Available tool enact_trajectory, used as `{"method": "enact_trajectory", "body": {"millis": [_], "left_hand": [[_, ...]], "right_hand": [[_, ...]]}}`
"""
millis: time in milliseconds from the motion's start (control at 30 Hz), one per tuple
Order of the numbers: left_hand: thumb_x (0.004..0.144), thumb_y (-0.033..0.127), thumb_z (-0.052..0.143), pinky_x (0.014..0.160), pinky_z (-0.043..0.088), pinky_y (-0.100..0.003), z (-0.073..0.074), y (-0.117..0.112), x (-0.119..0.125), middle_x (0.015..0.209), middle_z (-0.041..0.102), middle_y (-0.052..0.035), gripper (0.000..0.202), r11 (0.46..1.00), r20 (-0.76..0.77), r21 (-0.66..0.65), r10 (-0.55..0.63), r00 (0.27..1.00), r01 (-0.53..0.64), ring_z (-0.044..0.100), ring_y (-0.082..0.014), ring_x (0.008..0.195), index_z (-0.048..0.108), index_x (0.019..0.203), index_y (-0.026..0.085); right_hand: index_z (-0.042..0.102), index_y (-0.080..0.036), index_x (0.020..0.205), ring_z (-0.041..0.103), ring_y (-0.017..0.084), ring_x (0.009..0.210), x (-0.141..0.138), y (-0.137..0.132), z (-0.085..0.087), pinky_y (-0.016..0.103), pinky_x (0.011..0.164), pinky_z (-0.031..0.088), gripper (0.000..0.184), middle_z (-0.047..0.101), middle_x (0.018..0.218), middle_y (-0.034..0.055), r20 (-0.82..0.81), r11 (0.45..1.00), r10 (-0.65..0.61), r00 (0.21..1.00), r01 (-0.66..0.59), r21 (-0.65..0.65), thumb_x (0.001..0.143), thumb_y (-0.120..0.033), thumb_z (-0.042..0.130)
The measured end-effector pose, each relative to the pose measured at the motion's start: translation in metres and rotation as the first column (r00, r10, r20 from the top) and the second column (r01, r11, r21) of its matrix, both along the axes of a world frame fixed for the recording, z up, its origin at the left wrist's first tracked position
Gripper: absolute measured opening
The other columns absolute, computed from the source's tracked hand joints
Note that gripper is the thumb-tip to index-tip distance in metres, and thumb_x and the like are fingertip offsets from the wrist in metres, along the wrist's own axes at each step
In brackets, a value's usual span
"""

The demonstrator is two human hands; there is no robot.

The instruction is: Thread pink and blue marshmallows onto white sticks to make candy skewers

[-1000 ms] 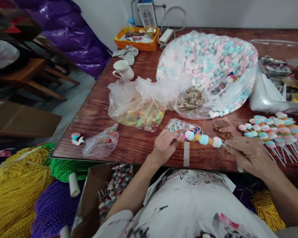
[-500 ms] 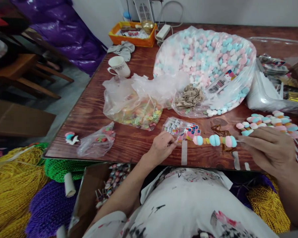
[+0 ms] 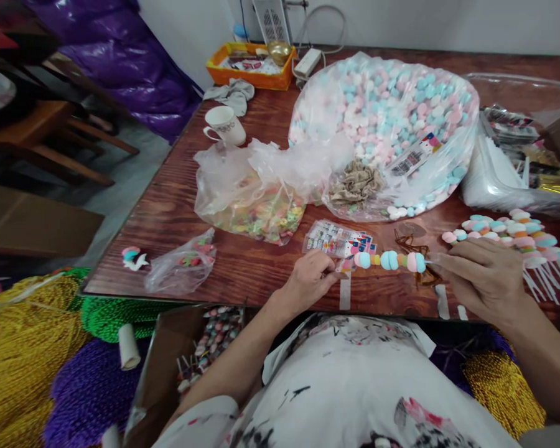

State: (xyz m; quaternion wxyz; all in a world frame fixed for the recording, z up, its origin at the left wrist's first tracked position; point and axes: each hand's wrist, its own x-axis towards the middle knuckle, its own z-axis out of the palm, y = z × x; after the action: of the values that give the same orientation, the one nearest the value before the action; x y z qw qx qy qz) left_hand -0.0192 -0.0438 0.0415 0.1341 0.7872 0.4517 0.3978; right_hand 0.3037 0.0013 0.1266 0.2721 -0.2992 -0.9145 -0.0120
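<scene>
My right hand is closed on the white stick end of a marshmallow skewer, held level above the table. Pink, white and blue marshmallows alternate on it with small yellow and orange pieces. Facing it, my left hand is closed, pinching a small clear printed bag. The skewer's left tip is at this bag's mouth; how far inside it reaches I cannot tell. Just behind lie more flat printed bags. To the right of them is a tangle of brown-gold ties. Finished-looking marshmallow skewers are piled beyond my right hand.
A big clear bag of marshmallows fills the back. Left of it are a bag of colourful candy rings, a white mug and an orange tray. A clear plastic bin stands at right, strips of tape at the front edge.
My right hand has moved left with the skewer, bringing its tip closer to my left hand and the printed bag. My left hand has barely moved.
</scene>
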Motion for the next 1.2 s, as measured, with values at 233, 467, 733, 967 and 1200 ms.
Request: {"method": "enact_trajectory", "body": {"millis": [233, 467, 733, 967, 1200], "left_hand": [[0.079, 0.016, 0.067, 0.056, 0.036, -0.022, -0.003, -0.002, 0.008, 0.061, 0.051, 0.0041, 0.022, 0.999, 0.065, -0.043, -0.011, 0.998, 0.014, 0.048, -0.0097, 0.057, 0.049, 0.067, 0.019], [0.081, 0.012, 0.059, 0.059, 0.039, -0.024, 0.003, -0.004, 0.009, 0.063, 0.052, 0.0022, 0.018, 0.997, -0.040, -0.015, -0.079, 0.996, 0.079, 0.048, -0.0120, 0.062, 0.048, 0.068, 0.019], [0.089, 0.013, 0.048, 0.068, 0.046, -0.031, 0.008, -0.006, 0.008, 0.069, 0.057, -0.0027, 0.017, 0.970, -0.256, 0.082, -0.202, 0.945, 0.230, 0.051, -0.0151, 0.067, 0.050, 0.073, 0.019], [0.085, 0.029, 0.061, 0.086, 0.050, -0.043, 0.003, 0.004, 0.005, 0.104, 0.065, -0.0138, 0.030, 0.987, -0.171, 0.060, -0.137, 0.976, 0.149, 0.060, -0.0249, 0.098, 0.054, 0.111, 0.016], [0.084, 0.046, 0.064, 0.064, 0.046, -0.025, -0.002, 0.011, 0.008, 0.076, 0.066, -0.0047, 0.032, 0.965, -0.020, -0.143, -0.224, 0.974, 0.219, 0.062, -0.0157, 0.068, 0.058, 0.092, 0.016]], "right_hand": [[0.067, -0.025, 0.101, 0.061, 0.017, 0.073, 0.005, -0.002, -0.002, 0.031, 0.065, 0.042, 0.022, 0.066, 0.077, 0.0024, 0.046, 0.997, 0.057, 0.997, -0.055, -0.058, 0.083, -0.014, 0.060], [0.067, -0.023, 0.096, 0.057, 0.016, 0.070, 0.006, 0.003, 0.005, 0.030, 0.064, 0.041, 0.021, 0.066, 0.078, 0.0038, 0.127, 0.990, 0.121, 0.984, -0.110, -0.092, 0.085, -0.012, 0.053], [0.068, -0.021, 0.090, 0.059, 0.015, 0.074, -0.014, 0.005, 0.004, 0.027, 0.063, 0.036, 0.017, 0.065, 0.077, 0.0033, 0.240, 0.989, 0.111, 0.964, -0.083, -0.124, 0.088, -0.015, 0.053], [0.065, -0.020, 0.094, 0.058, 0.015, 0.071, -0.026, 0.004, 0.001, 0.029, 0.063, 0.037, 0.015, 0.065, 0.073, 0.0026, 0.118, 0.979, 0.182, 0.976, -0.168, -0.120, 0.088, -0.014, 0.053], [0.064, -0.018, 0.098, 0.057, 0.015, 0.068, -0.031, -0.002, -0.013, 0.030, 0.068, 0.040, 0.017, 0.065, 0.073, 0.0027, 0.077, 0.983, 0.177, 0.981, -0.172, -0.060, 0.085, -0.012, 0.055]]}}
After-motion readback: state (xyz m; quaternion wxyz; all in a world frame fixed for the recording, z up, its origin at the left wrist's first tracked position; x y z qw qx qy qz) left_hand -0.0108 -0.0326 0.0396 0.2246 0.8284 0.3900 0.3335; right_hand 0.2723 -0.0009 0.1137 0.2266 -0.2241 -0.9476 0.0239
